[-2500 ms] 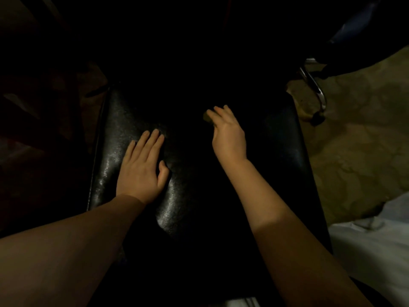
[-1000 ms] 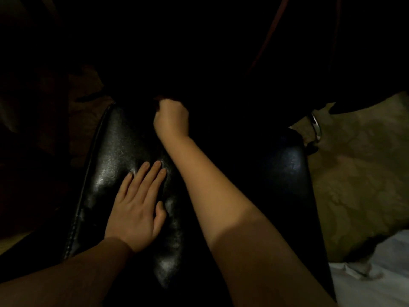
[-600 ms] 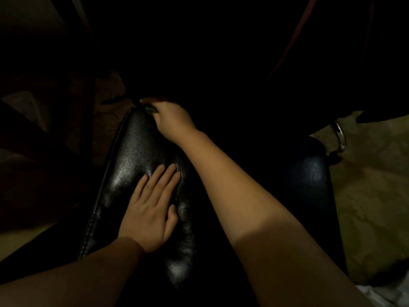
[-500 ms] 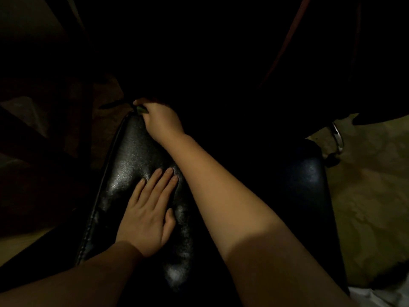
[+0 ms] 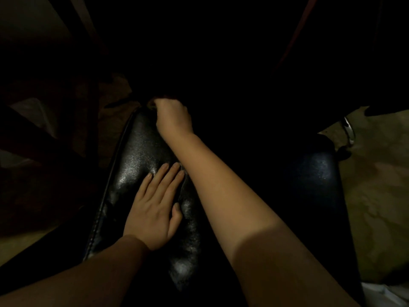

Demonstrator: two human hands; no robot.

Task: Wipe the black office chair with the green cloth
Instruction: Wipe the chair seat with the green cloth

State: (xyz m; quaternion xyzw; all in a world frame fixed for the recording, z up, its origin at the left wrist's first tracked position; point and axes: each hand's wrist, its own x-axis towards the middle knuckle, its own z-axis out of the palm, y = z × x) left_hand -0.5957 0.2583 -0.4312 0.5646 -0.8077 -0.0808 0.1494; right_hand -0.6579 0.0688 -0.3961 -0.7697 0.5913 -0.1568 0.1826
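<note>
We look down on the black chair [image 5: 137, 156]. Its glossy seat fills the middle of the view and catches the light on its left half, while its right half lies in deep shadow. A stitched seam [image 5: 100, 209] runs along the chair's left edge.

The left hand [image 5: 155, 209] lies flat on the chair's seat, palm down, a little left of the seat's middle. Its fingers are straight and close together, with the thumb beside them. It holds nothing and rests on the leather.

The right hand [image 5: 173, 119] reaches across to the far left corner of the chair's seat, its forearm passing just beside the left hand's fingertips. There its fingers are curled into a fist, knuckles toward the corner. The fist closes on the cloth [image 5: 151, 104]. Only a small dull scrap of it shows at the knuckles, against the seat's far edge, and the rest is hidden inside the hand. The light is too low for us to tell its colour.

Beyond the chair's seat everything is black, and we cannot make out the backrest. To the right of the chair a curved piece of shiny metal [image 5: 348, 129] stands over a mottled tan floor [image 5: 376, 196]. By the chair's near right corner a bit of white fabric [image 5: 385, 293] shows.
</note>
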